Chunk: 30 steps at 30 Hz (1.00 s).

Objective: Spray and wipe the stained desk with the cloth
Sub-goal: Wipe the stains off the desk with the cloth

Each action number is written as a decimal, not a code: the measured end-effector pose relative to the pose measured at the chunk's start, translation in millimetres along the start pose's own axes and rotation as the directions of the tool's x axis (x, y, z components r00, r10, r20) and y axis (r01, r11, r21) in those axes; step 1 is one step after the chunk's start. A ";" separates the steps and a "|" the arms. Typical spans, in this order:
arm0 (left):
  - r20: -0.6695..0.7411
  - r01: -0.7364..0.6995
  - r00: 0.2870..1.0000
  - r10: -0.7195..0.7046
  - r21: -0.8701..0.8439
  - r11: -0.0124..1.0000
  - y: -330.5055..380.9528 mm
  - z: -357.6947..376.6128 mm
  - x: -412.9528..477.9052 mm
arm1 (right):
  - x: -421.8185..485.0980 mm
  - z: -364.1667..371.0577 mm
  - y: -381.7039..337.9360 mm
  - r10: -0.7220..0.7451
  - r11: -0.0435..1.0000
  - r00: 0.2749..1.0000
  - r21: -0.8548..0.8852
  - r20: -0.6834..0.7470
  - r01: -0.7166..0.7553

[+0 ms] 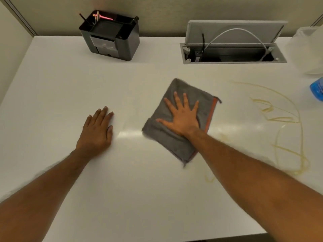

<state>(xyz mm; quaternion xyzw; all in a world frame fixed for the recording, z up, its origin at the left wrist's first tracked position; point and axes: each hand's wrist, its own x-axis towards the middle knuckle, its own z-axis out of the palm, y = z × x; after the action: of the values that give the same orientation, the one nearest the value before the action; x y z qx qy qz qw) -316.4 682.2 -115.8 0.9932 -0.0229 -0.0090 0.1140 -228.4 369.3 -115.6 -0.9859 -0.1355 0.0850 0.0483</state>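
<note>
The right hand (181,119) presses flat, fingers spread, on the folded grey orange-edged cloth (174,142); yellowish streaky stains (279,118) lie at three o'clock; the left hand (96,131) rests open-palmed on the white desk (52,95).

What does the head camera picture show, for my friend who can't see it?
A person's right hand presses flat on a gray cloth on a white desk, while the left hand rests flat beside it. Yellowish streaks stain the desk to the right, and a black pencil holder stands at the back.
</note>
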 end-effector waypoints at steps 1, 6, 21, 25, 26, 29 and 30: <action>0.009 0.007 1.000 -0.007 -0.013 1.000 2.5 -1.4 0.6 | -17.9 4.0 -8.0 -0.074 0.997 0.997 -0.003 -0.012 0.074; -0.036 0.171 0.982 -0.184 -0.232 0.958 31.6 -3.0 11.0 | -118.8 32.2 18.1 -0.154 0.987 0.970 0.009 -0.190 0.158; -0.012 -0.058 0.998 0.057 -0.089 0.994 129.3 38.1 11.9 | -116.2 21.3 55.6 -0.086 0.996 0.991 -0.016 -0.100 0.085; -0.031 -0.050 0.998 0.048 -0.081 0.995 130.5 38.2 9.7 | -173.8 30.3 97.0 -0.061 0.998 0.986 0.001 -0.158 0.062; -0.029 -0.048 0.999 0.046 -0.079 0.996 130.8 38.7 9.5 | -173.6 26.5 106.9 -0.015 1.000 0.988 0.005 -0.152 0.016; -0.040 -0.049 0.998 0.047 -0.061 0.997 132.2 41.8 10.2 | -140.4 9.8 123.3 0.130 0.991 0.987 0.035 -0.091 -0.128; -0.056 -0.046 0.997 0.043 -0.054 0.997 131.8 43.2 10.5 | -123.2 5.3 122.6 0.192 0.981 0.979 0.043 -0.073 -0.189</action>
<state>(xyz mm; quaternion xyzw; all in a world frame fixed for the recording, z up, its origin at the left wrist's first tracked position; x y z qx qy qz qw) -312.6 543.6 -128.1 0.9888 -0.0416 0.0204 0.1421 -314.5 218.2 -116.3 -0.9959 -0.0370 0.0537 0.0629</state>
